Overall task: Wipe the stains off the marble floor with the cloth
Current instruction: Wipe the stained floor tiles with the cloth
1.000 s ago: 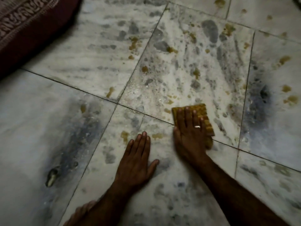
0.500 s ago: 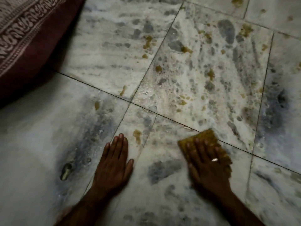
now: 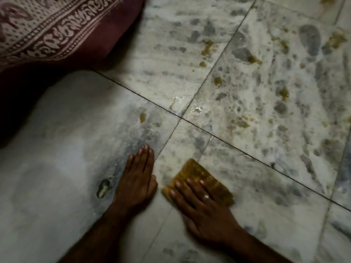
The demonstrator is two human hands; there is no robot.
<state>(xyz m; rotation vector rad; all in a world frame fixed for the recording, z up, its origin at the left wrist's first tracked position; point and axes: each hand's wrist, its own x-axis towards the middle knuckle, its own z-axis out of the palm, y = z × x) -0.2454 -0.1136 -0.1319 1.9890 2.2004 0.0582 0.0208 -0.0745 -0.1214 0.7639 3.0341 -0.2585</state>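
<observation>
Presses a folded, mustard-yellow square cloth point(image 3: 197, 173) flat against the grey-veined white marble floor point(image 3: 266, 168) with the right hand point(image 3: 201, 209), fingers straight and spread over the cloth's near half, a pale ring point(image 3: 206, 196) on one finger. Rests the left hand point(image 3: 136, 185) palm-down on bare tile just beside the cloth, fingers straight and together, holding nothing. Sets the hands close but not touching. Lays the cloth low in the middle of the view, over a thin tile joint. Leaves yellow-brown stains point(image 3: 208, 46) scattered on the tiles farther up and right, well apart from the cloth. Shows a small dark chip point(image 3: 103, 187) just left of the left hand, and maroon fabric with a pale patterned border point(image 3: 47, 31) at upper left.
</observation>
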